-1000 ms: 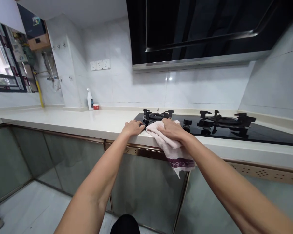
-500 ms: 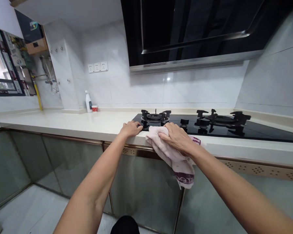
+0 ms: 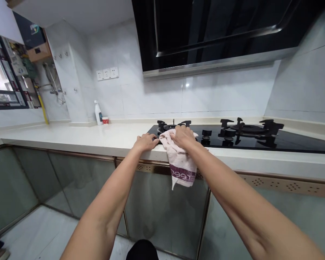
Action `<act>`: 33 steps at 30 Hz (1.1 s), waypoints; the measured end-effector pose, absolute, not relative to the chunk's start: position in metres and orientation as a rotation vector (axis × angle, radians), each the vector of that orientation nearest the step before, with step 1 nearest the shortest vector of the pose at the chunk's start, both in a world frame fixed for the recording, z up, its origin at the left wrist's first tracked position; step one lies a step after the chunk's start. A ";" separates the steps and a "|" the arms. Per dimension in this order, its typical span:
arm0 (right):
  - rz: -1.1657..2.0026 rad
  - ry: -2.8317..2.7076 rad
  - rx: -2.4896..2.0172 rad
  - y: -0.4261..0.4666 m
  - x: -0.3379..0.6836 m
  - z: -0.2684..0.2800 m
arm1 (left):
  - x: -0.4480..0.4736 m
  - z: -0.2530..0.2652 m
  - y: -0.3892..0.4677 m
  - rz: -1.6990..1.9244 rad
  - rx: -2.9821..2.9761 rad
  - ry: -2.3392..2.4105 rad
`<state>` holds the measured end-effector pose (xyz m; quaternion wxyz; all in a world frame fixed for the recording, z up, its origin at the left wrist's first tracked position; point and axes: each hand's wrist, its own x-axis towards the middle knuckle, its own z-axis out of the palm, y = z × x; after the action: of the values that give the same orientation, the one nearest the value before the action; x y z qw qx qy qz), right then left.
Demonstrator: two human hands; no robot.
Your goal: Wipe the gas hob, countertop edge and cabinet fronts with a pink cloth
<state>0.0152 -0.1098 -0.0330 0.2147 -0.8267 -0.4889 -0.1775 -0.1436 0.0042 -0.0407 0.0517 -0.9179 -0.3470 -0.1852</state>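
Observation:
My right hand [image 3: 183, 136] grips a pale pink towel [image 3: 178, 157] and presses it onto the front left of the black glass gas cooktop [image 3: 243, 144]. The towel's lower end, with a purple lettered band, hangs over the counter's front edge. My left hand [image 3: 146, 142] rests on the white countertop [image 3: 119, 135], fingers stretched out flat, its fingertips at the cooktop's left front corner. Behind my right hand is the left burner [image 3: 169, 127], partly hidden by that hand and the towel. Control knobs [image 3: 206, 133] sit to the right of the towel.
A right burner [image 3: 250, 129] stands farther along the cooktop. Overhead hangs a black range hood [image 3: 219, 32]. A white spray bottle [image 3: 98, 113] and a small red cup [image 3: 105, 120] stand against the wall at left. Greenish cabinet doors [image 3: 162, 213] lie below. Another person's shoe [image 3: 4, 254] shows at lower left.
My right hand has pushed the towel forward and slightly left, from the counter's front edge onto the cooktop. My left hand stays in place.

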 end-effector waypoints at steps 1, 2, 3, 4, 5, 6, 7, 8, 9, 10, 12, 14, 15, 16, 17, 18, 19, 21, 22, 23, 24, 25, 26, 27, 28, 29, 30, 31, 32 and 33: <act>-0.489 -1.353 -2.291 -0.107 0.016 -0.034 | -0.143 -0.041 0.005 -0.562 -2.793 -1.056; -0.481 -1.359 -2.288 -0.106 0.016 -0.035 | -0.143 -0.041 0.005 -0.562 -2.795 -1.057; -0.468 -1.371 -2.286 -0.106 0.017 -0.036 | -0.143 -0.041 0.005 -0.563 -2.797 -1.057; -0.448 -1.385 -2.288 -0.107 0.017 -0.038 | -0.143 -0.042 0.005 -0.565 -2.799 -1.058; -0.425 -1.404 -2.293 -0.109 0.017 -0.039 | -0.143 -0.042 0.005 -0.569 -2.801 -1.060; -0.403 -1.425 -2.297 -0.112 0.016 -0.039 | -0.143 -0.042 0.005 -0.574 -2.803 -1.064; -0.387 -1.449 -2.297 -0.116 0.015 -0.040 | -0.143 -0.042 0.005 -0.579 -2.804 -1.067; -0.382 -1.477 -2.291 -0.120 0.014 -0.040 | -0.144 -0.041 0.005 -0.583 -2.804 -1.070; -0.386 -1.503 -2.282 -0.125 0.013 -0.040 | -0.144 -0.041 0.005 -0.586 -2.804 -1.072; -0.398 -1.525 -2.273 -0.129 0.011 -0.040 | -0.145 -0.041 0.005 -0.588 -2.804 -1.075; -0.446 -1.565 -2.255 -0.140 0.007 -0.041 | -0.145 -0.040 0.005 -0.585 -2.804 -1.076; -0.527 -1.610 -2.224 -0.151 0.003 -0.045 | -0.146 -0.039 0.005 -0.577 -2.808 -1.071; -0.577 -1.630 -2.198 -0.157 0.001 -0.049 | -0.146 -0.039 0.005 -0.573 -2.809 -1.069; -0.632 -1.649 -2.166 -0.162 -0.001 -0.053 | -0.146 -0.038 0.005 -0.571 -2.810 -1.069; -0.690 -1.666 -2.131 -0.168 -0.002 -0.057 | -0.147 -0.038 0.004 -0.572 -2.809 -1.070; -0.746 -1.679 -2.099 -0.173 -0.002 -0.061 | -0.147 -0.038 0.004 -0.573 -2.807 -1.073; -0.800 -1.690 -2.071 -0.178 -0.002 -0.066 | -0.147 -0.037 0.004 -0.575 -2.804 -1.076; -0.898 -1.711 -2.029 -0.186 0.000 -0.074 | -0.148 -0.037 0.004 -0.577 -2.798 -1.080; -0.941 -1.715 -2.010 -0.190 0.003 -0.077 | -0.148 -0.036 0.004 -0.575 -2.795 -1.081; -0.976 -1.710 -1.993 -0.194 0.007 -0.080 | -0.148 -0.036 0.004 -0.573 -2.792 -1.083; -1.002 -1.700 -1.976 -0.199 0.012 -0.083 | -0.148 -0.036 0.005 -0.570 -2.788 -1.085; -1.020 -1.686 -1.960 -0.204 0.020 -0.087 | -0.148 -0.036 0.005 -0.566 -2.784 -1.089; -1.029 -1.665 -1.947 -0.210 0.028 -0.090 | -0.148 -0.036 0.006 -0.562 -2.780 -1.093; -1.036 -1.635 -1.939 -0.216 0.039 -0.093 | -0.148 -0.036 0.006 -0.558 -2.778 -1.094; -1.042 -1.597 -1.936 -0.224 0.050 -0.097 | -0.147 -0.036 0.007 -0.555 -2.776 -1.093; -1.051 -1.547 -1.939 -0.233 0.064 -0.101 | -0.147 -0.036 0.007 -0.553 -2.776 -1.088; -1.065 -1.488 -1.946 -0.243 0.077 -0.105 | -0.147 -0.036 0.007 -0.553 -2.777 -1.082; -1.082 -1.421 -1.957 -0.254 0.092 -0.108 | -0.147 -0.037 0.007 -0.555 -2.778 -1.075; -1.096 -1.352 -1.971 -0.265 0.107 -0.111 | -0.147 -0.037 0.007 -0.558 -2.780 -1.068; -1.101 -1.285 -1.992 -0.277 0.121 -0.113 | -0.147 -0.037 0.006 -0.561 -2.782 -1.064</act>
<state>0.1214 -0.2772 -0.1126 0.2608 -0.7359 -0.4746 -0.4065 -0.1466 0.0065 -0.0371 0.0554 -0.9164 -0.3507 -0.1848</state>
